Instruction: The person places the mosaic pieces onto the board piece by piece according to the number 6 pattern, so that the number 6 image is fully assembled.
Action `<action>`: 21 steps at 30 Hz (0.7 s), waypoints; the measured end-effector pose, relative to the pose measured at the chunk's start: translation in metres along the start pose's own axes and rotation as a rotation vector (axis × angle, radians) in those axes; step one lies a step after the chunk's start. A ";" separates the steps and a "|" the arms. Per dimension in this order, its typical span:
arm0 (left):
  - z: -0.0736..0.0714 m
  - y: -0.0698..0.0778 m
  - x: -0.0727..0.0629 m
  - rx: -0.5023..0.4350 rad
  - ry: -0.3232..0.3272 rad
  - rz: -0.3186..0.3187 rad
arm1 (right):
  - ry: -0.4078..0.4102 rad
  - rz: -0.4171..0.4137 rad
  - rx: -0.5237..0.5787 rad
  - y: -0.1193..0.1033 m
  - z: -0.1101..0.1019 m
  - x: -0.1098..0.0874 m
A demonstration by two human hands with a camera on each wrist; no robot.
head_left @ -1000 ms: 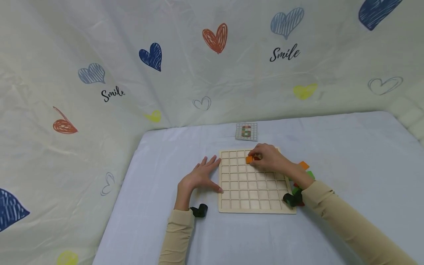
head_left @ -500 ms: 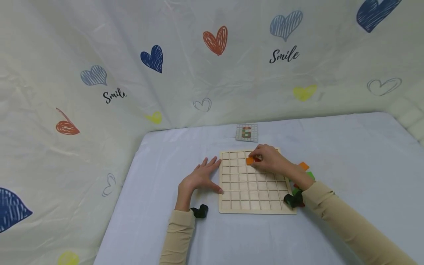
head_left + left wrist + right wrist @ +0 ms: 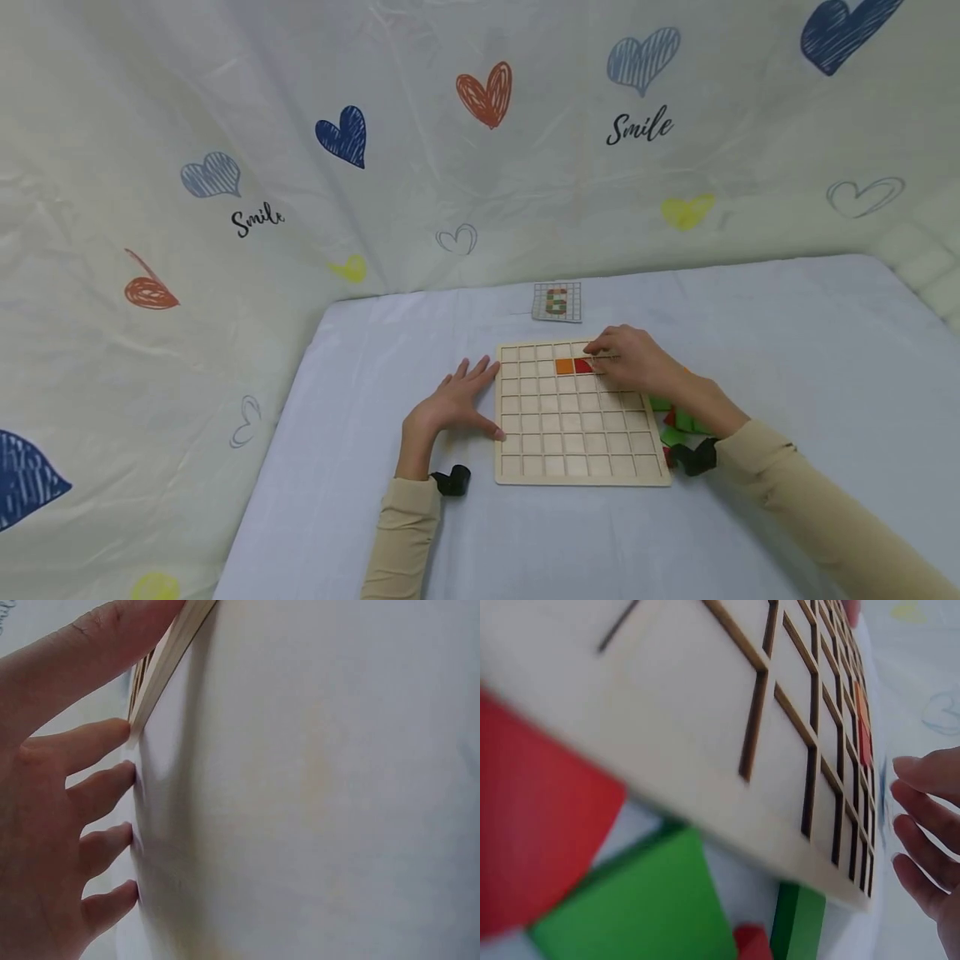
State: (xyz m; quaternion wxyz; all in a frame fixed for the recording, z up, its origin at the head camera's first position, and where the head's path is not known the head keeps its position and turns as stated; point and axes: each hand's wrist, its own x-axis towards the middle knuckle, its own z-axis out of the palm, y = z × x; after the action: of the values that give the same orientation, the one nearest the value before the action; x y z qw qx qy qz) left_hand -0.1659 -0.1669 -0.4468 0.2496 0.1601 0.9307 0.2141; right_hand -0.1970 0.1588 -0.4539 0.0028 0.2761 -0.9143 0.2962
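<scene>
A wooden grid board lies on the table, with an orange square tile and a red tile side by side in its second row. My left hand is spread at the board's left edge, thumb and index finger touching the rim. In the left wrist view the thumb lies against that rim. Over the upper right of the board hovers my right hand. The right wrist view shows its fingers apart from the tiles, with nothing between them.
A small pattern card lies behind the board. Green tiles and red tiles are heaped along the board's right side, partly under my right forearm. A printed cloth hangs behind the table.
My right hand has let go of the tile and moved right, uncovering the red tile beside the orange one. My left hand stays at the board's edge.
</scene>
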 end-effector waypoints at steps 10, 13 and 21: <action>0.001 0.001 -0.002 -0.034 0.009 -0.001 | 0.001 0.117 0.018 0.015 -0.020 -0.031; 0.001 0.002 -0.003 -0.039 0.008 -0.004 | 0.001 0.126 0.005 0.021 -0.024 -0.040; 0.001 0.001 -0.002 -0.045 0.005 -0.016 | -0.005 0.184 -0.021 0.036 -0.032 -0.056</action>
State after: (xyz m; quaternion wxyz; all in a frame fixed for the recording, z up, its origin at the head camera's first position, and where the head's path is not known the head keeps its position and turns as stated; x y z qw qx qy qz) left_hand -0.1636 -0.1665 -0.4461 0.2524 0.1465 0.9276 0.2332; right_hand -0.1729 0.2283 -0.4558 -0.0239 0.1915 -0.9389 0.2851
